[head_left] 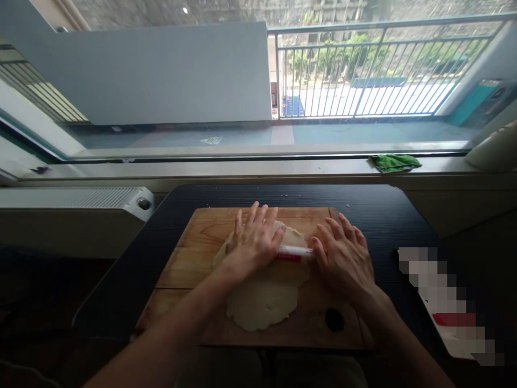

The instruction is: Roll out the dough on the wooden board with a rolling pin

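Dough sheet on board, roller across it under both palms

Dough (262,304): pale, flat, ragged-edged sheet. It lies on the board (181,269) around the middle, reaching from near the far edge to near the near edge.

Roller (297,251): white with a red marking, lying crosswise on the dough's far half. Only its middle length shows; both ends are hidden by the hands.

Left hand (256,237): palm down over the roller's left part, fingers extended and slightly spread, pointing toward the board's far edge.

Right hand (345,253): palm down at the roller's right end, by the board's right edge; fingers extended, slightly apart.

Board: wooden, seam running across its left part, round dark hole (334,319) by the near right corner. It rests on the black table (399,215). A few white specks (285,195) lie along the table's far edge.

Near the table's right edge: a pale item (454,337) with a red band, largely pixelated, identity unclear.

Beyond the far edge: sill (242,168) with a green cloth (395,163) toward its right end. Radiator (72,198) left of the table.
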A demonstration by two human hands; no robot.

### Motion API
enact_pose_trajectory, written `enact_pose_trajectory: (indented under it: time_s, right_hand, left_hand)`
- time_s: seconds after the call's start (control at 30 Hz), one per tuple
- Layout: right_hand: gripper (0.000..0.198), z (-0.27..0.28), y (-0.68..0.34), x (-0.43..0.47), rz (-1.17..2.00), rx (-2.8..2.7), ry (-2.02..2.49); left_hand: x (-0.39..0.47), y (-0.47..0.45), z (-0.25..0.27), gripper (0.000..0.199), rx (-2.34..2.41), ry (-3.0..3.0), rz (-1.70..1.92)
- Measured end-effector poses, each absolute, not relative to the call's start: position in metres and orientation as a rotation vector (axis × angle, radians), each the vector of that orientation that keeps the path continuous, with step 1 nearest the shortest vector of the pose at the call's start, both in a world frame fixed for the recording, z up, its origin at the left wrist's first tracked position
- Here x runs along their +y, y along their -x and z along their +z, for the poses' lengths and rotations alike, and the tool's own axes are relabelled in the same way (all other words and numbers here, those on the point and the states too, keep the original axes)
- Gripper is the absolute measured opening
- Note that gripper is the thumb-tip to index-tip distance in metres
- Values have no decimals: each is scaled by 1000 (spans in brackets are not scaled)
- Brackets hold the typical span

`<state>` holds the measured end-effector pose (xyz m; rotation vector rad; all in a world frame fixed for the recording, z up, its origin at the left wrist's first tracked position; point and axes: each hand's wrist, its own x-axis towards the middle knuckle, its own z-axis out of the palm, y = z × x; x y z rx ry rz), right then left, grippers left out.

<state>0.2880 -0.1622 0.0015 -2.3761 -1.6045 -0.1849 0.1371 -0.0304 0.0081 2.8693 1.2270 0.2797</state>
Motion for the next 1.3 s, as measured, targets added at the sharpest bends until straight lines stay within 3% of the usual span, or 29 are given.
enact_pose_trajectory:
  time_s: [0.17, 0.43, 0.7, 0.97, 1.3]
  right_hand:
    - [40, 8, -309, -128, -61, -1579, 2431]
    - [44, -3, -274, -196, -219, -1699, 2306]
    - [39, 5, -307, -134, -196, -1584, 2429]
    - [52, -8, -282, -190, -231, -1651, 2373]
    - [45, 10, -318, -124, -66, -1603, 2483]
  left_hand:
    - [8, -168, 13, 57, 1426, -2684, 214]
    - [-60, -114, 8, 54, 1168, -2922, 275]
    - [21, -178, 12, 58, 1417, -2668, 234]
    - [-50, -128, 9, 55, 1239, -2895, 397]
    - [20, -181, 13, 51, 1409, -2723, 407]
